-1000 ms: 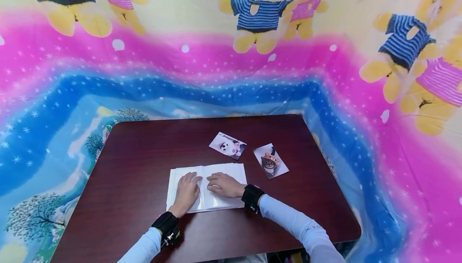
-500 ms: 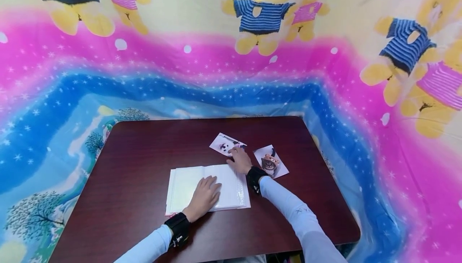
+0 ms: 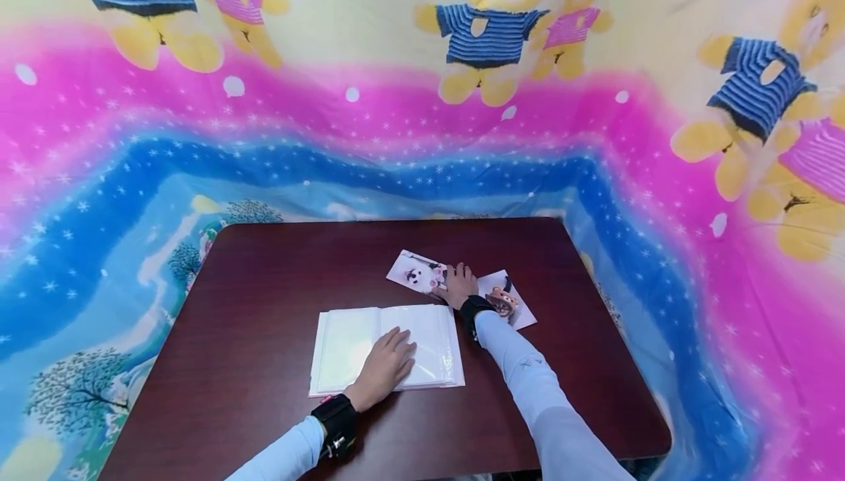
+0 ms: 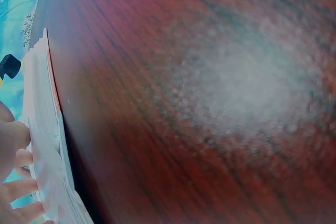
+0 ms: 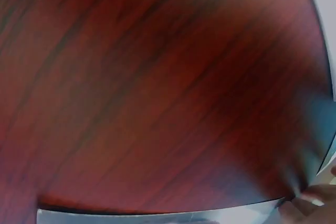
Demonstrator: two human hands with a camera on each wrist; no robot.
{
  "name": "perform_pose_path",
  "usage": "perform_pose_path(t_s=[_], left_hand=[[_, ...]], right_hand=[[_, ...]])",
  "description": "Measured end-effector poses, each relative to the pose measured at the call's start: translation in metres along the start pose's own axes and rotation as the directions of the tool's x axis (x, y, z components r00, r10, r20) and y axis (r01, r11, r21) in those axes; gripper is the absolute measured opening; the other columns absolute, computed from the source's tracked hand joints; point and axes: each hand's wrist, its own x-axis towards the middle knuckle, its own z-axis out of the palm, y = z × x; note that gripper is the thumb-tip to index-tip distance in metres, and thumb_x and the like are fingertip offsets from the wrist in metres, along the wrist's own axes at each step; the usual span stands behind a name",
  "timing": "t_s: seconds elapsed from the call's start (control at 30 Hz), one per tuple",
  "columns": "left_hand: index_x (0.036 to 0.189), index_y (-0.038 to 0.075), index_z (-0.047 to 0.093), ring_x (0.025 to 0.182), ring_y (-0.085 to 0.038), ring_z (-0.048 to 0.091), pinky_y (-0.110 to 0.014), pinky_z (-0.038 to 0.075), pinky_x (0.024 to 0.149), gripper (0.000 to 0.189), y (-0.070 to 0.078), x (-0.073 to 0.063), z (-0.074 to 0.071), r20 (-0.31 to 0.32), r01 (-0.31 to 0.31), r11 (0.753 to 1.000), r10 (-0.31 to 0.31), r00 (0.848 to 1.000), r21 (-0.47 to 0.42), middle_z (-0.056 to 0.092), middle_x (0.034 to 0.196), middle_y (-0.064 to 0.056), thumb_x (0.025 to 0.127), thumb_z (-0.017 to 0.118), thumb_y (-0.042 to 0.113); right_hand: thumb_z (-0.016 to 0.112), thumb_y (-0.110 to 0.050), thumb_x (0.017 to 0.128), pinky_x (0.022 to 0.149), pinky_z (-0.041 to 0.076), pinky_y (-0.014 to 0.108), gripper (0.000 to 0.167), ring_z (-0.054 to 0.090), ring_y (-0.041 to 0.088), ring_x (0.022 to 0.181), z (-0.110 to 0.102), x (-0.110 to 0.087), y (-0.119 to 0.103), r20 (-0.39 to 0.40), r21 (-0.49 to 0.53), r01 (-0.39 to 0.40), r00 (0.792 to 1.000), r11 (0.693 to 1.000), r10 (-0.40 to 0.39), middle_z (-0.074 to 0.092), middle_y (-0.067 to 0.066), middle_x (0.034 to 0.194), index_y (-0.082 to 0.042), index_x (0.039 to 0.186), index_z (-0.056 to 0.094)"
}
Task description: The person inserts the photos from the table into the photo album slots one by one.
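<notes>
An opened photo album (image 3: 346,349) with white pages and clear sleeves lies on the table. My left hand (image 3: 383,367) rests on its right page near the middle, fingers stretched out. In the left wrist view, the fingers (image 4: 23,187) show at the left edge, over the album's stacked pages (image 4: 50,135). A photo of a white dog (image 3: 416,272) lies beyond the album. My right hand (image 3: 460,287) is at its right end, thumb and fingers spread and touching it. The right wrist view shows fingertips (image 5: 304,205) at a pale edge in the lower right corner.
A photo of a kitten with a teddy bear (image 3: 508,301) lies to the right, partly covered by my right wrist. The dark wooden table (image 3: 264,276) has rounded corners. A bear-printed cloth (image 3: 370,122) hangs behind and around it.
My right hand has left the album's right page and reached forward to the dog photo's right end. My left hand has slid from the left page onto the right page.
</notes>
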Motion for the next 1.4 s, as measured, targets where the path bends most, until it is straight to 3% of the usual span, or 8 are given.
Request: perform_pose_path(t_s=[0.17, 0.3, 0.57, 0.7, 0.97, 1.13, 1.27, 1.4], left_hand=[[0.115, 0.0, 0.068, 0.122, -0.045, 0.052, -0.055, 0.042, 0.101, 0.03, 0.0, -0.004, 0.002, -0.009, 0.002, 1.0, -0.002, 1.0, 0.007, 0.06, 0.125, -0.025, 0.089, 0.072, 0.016], [0.115, -0.001, 0.068, 0.122, -0.046, 0.052, -0.056, 0.041, 0.102, 0.03, 0.001, -0.002, 0.004, -0.025, -0.004, 1.0, 0.004, 1.0, -0.014, 0.06, 0.125, -0.026, 0.089, 0.072, 0.014], [0.117, 0.001, 0.067, 0.125, -0.043, 0.05, -0.054, 0.039, 0.104, 0.03, 0.005, -0.007, 0.01, -0.009, 0.002, 1.0, -0.002, 1.0, 0.004, 0.059, 0.128, -0.024, 0.091, 0.07, 0.016], [0.118, 0.001, 0.067, 0.126, -0.043, 0.049, -0.054, 0.039, 0.104, 0.03, 0.005, -0.008, 0.011, -0.02, 0.004, 1.0, -0.004, 1.0, 0.004, 0.058, 0.129, -0.024, 0.092, 0.07, 0.017], [0.115, -0.001, 0.067, 0.122, -0.046, 0.051, -0.056, 0.041, 0.101, 0.031, 0.002, -0.004, 0.009, -0.066, -0.019, 1.0, 0.019, 0.998, 0.004, 0.059, 0.126, -0.026, 0.089, 0.072, 0.014], [0.115, -0.001, 0.067, 0.122, -0.046, 0.052, -0.055, 0.041, 0.102, 0.031, 0.002, -0.002, 0.007, -0.061, -0.015, 1.0, 0.015, 0.998, 0.01, 0.06, 0.125, -0.026, 0.089, 0.072, 0.014], [0.117, -0.001, 0.067, 0.124, -0.045, 0.051, -0.053, 0.04, 0.104, 0.031, 0.003, -0.001, 0.007, -0.048, 0.015, 1.0, -0.015, 0.999, 0.01, 0.059, 0.127, -0.025, 0.09, 0.071, 0.014], [0.116, 0.0, 0.068, 0.121, -0.042, 0.053, -0.052, 0.045, 0.098, 0.031, 0.007, -0.003, 0.009, -0.067, 0.042, 0.997, -0.037, 0.997, 0.07, 0.06, 0.126, -0.024, 0.088, 0.072, 0.015]], right_hand=[[0.072, -0.038, 0.091, 0.103, 0.038, 0.052, 0.074, 0.045, 0.039, 0.127, -0.005, -0.001, -0.002, 0.006, -0.03, 0.034, 0.999, 0.999, -0.034, 0.048, 0.024, 0.139, 0.002, 0.145, 0.04], [0.077, -0.04, 0.086, 0.094, 0.043, 0.049, 0.078, 0.047, 0.037, 0.118, -0.009, 0.001, -0.001, 0.009, -0.025, 0.023, 1.0, 0.999, -0.022, 0.048, 0.023, 0.133, 0.002, 0.142, 0.042], [0.087, -0.042, 0.073, 0.092, 0.027, 0.056, 0.084, 0.03, 0.041, 0.114, -0.008, -0.002, 0.003, 0.073, 0.123, -0.187, 0.981, 0.975, 0.179, 0.036, 0.027, 0.127, 0.002, 0.133, 0.047], [0.088, -0.039, 0.073, 0.092, 0.024, 0.056, 0.082, 0.026, 0.042, 0.114, -0.008, -0.005, 0.0, 0.056, 0.154, -0.228, 0.973, 0.961, 0.222, 0.03, 0.028, 0.128, 0.004, 0.131, 0.048], [0.086, -0.031, 0.078, 0.098, 0.023, 0.06, 0.075, 0.032, 0.043, 0.12, -0.012, -0.008, -0.01, -0.077, 0.194, -0.16, 0.981, 0.968, 0.178, 0.038, 0.025, 0.136, -0.001, 0.135, 0.046], [0.079, -0.019, 0.086, 0.093, 0.026, 0.057, 0.051, 0.055, 0.038, 0.106, -0.015, -0.009, -0.013, -0.137, 0.242, -0.114, 0.979, 0.964, 0.15, 0.066, 0.017, 0.11, -0.003, 0.126, 0.053], [0.077, -0.015, 0.087, 0.09, 0.032, 0.053, 0.04, 0.062, 0.036, 0.099, -0.025, -0.011, -0.015, -0.216, 0.333, -0.053, 0.968, 0.941, 0.131, 0.069, 0.017, 0.105, -0.002, 0.121, 0.059], [0.075, -0.011, 0.089, 0.087, 0.045, 0.048, 0.029, 0.064, 0.034, 0.095, -0.038, -0.014, -0.016, -0.281, 0.453, 0.038, 0.954, 0.891, 0.102, 0.069, 0.018, 0.103, 0.0, 0.113, 0.063]])
